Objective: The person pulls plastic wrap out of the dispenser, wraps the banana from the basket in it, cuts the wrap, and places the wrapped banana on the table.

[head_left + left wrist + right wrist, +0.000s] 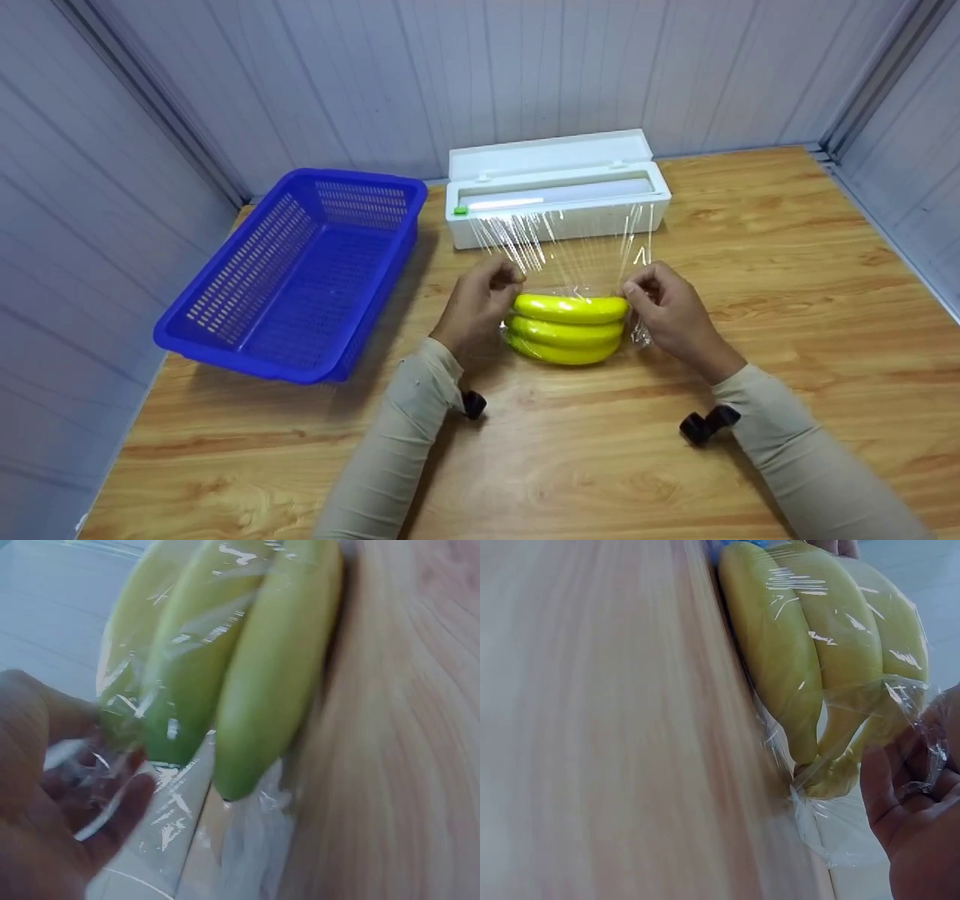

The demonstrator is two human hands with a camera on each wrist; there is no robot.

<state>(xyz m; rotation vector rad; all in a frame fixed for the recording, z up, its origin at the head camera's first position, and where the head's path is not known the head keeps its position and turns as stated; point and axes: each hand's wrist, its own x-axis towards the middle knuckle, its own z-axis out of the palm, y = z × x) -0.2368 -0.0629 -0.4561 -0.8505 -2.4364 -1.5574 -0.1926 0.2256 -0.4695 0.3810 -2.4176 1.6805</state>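
Observation:
A bunch of three yellow bananas (568, 330) lies on the table in front of the person, covered by clear cling film (589, 251). From the bananas the film stretches back to a white dispenser box (559, 229) whose lid stands raised. My left hand (480, 300) pinches the film at the left end of the bunch, near the greenish tips (236, 772). At the other end my right hand (671, 315) grips the film between thumb and fingers, beside the joined stems (825, 776). Loose, crumpled film hangs past both ends.
To the left stands a blue plastic basket (367, 300) with slotted sides. The wood-grain table (555, 450) meets pale panelled walls (360, 90) at the back and sides. A small green piece (460, 211) sits on the dispenser's front left edge.

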